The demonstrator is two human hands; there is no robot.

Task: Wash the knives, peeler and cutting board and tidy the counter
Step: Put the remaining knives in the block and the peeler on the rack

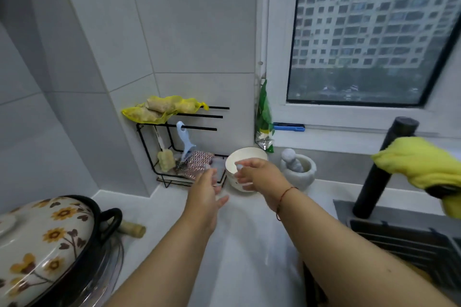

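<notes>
Toward the back of the counter (159, 209), near its corner with the tiled walls, both hands are extended. Right hand (259, 176) grips a white bowl (245, 157) by its rim, thumb over the rim on the inside and fingers curled against the outer wall; the bowl stands on the counter. A red string circles the right wrist. Left hand (208, 193) is held just left of the bowl, fingers straight and loosely spread, tips reaching to the front edge of a black wire rack (147, 147); whether they touch anything cannot be determined because of blur.

The rack sits in the back corner of the counter. A blue peeler (185, 143) hangs from one of its horizontal rods, blade end down. Beneath it lie a patterned scouring cloth (199, 161) and a yellow sponge brush (166, 159) with a white handle. A yellow bag of ginger (162, 107) rests across the top rods.

Right of the bowl, at the back edge of the counter, stands a stone mortar with pestle (298, 168). A green packet (264, 119) hangs at the window frame above it. At the right edge is a black faucet (384, 169) with a yellow cloth (424, 161) draped over it, above the sink (404, 237).

At the left front edge sits a black pot with a sunflower-patterned lid (42, 244); a wooden handle (132, 228) lies just beside it. Knives and cutting board are out of view.
</notes>
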